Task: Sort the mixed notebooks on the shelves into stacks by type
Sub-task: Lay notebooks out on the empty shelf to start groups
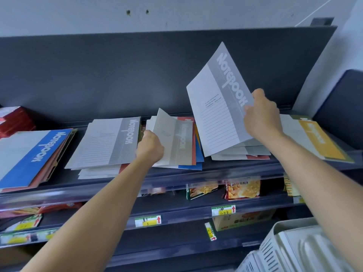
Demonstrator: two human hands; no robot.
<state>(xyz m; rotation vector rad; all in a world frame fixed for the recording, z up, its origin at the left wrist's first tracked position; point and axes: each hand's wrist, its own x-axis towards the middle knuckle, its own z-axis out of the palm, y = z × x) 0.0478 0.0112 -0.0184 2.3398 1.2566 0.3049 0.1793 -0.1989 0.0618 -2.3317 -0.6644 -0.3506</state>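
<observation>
Dark shop shelving (pixel 216 169) carries several mixed notebook piles. The right hand (pixel 262 112) pinches a raised grey notebook (pixel 218 107) by one edge; the left hand (pixel 150 147) grips another grey notebook (pixel 172 138) lifted off the middle pile (pixel 198 154). Either thin cover could bend or slip from so light a grip, and the uneven piles beneath might slide forward off the shelf.

Your top shelf (pixel 225 169) carries notebook piles in a row: a blue-topped stack (pixel 33 158) at nine o'clock, a grey-topped stack (pixel 106 144) beside it, a mixed pile (pixel 188 154) centre, and a yellow-topped notebook (pixel 314 138) at three o'clock.
</observation>
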